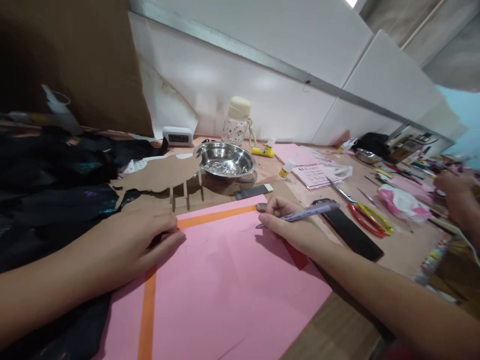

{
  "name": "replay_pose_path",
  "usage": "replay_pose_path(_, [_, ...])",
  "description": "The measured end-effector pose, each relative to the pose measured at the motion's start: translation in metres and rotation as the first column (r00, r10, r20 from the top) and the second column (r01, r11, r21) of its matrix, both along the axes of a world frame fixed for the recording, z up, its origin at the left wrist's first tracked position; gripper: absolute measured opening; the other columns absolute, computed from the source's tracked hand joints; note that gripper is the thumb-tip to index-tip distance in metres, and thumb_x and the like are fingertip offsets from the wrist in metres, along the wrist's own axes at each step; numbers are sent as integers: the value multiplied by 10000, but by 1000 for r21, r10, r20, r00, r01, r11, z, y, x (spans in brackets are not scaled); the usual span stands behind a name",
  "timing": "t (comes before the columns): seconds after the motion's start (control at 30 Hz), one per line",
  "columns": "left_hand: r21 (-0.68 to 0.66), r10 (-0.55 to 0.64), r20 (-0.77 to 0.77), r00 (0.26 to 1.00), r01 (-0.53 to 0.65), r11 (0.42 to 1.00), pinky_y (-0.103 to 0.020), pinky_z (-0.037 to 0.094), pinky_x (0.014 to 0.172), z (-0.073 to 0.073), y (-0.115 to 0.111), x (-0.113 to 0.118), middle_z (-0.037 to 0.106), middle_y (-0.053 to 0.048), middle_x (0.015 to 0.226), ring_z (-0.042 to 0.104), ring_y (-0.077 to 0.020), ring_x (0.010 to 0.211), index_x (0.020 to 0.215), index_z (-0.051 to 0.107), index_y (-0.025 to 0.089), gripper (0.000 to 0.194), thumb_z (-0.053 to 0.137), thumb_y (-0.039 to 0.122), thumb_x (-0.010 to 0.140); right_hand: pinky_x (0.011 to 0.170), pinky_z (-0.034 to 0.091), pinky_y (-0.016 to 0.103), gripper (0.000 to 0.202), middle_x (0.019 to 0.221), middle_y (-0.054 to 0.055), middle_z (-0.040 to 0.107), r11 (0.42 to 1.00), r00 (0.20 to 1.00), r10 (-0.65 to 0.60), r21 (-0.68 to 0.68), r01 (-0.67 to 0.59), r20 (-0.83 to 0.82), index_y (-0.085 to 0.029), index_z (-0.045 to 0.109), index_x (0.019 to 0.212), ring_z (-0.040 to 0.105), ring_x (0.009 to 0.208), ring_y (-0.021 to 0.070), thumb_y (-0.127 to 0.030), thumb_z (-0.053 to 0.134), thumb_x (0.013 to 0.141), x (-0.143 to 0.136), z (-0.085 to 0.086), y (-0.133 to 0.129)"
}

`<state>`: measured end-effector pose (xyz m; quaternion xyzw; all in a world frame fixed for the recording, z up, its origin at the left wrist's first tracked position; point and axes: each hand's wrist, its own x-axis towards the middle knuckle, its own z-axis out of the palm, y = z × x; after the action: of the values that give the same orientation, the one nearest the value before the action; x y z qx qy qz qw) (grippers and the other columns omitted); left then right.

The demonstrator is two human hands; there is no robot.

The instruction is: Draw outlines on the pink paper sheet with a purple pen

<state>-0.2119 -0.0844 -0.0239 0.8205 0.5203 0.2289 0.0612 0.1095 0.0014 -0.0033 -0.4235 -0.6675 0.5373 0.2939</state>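
A large pink sheet of paper lies in front of me, with orange strips along its left and far edges. My left hand rests on the sheet's far left corner, fingers slightly bent and thumb stretched out, holding nothing. Between the fingers of my right hand is a pen, its tip at the paper near faint drawn lines. A small dark grey block sits just beyond the fingertips. Partly under my right hand lies a red strip.
Behind the sheet are a cardboard animal cutout, a metal bowl and a bottle. To the right lie a black case and scissors. Dark fabric covers the left side. Another person's hand shows far right.
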Motion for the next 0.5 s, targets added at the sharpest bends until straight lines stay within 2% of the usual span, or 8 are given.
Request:
replay_pose_path(0.1, [-12,-13,-49,999,12,1000,-355,370,580,-2,0,-1,620,-19,653,549,-214,616,666,581,261,422,471,438,1033,536,443,205,426,536,-104,551,1000,999,-28,-13,28,17,-246,461,775,461,488,83,-442,819,893,0,-9,-1])
replay_pose_path(0.23, [-22,3,-65,998,-4,1000,-351,360,605,-6,-1,-3,626,-18,679,545,-210,650,686,579,256,410,480,427,1045,644,576,280,454,543,-97,545,999,998,-42,-21,42,38,-251,443,758,474,511,97,-490,795,914,2,-12,-1])
replay_pose_path(0.4, [-23,5,-67,998,-6,1000,-343,355,573,-3,-4,-4,611,-11,657,540,-201,607,677,554,256,432,447,439,1052,683,637,341,474,502,-120,454,998,997,-66,1,66,36,-263,408,730,428,464,98,-484,797,884,-1,-13,-3])
replay_pose_path(0.5, [-43,-4,-53,999,2,999,-333,396,562,1,-5,-4,628,-12,670,573,-204,608,697,599,260,431,448,456,1050,668,629,345,452,546,-114,436,995,995,-92,40,90,42,-264,395,715,444,481,104,-456,775,869,-3,-15,-4])
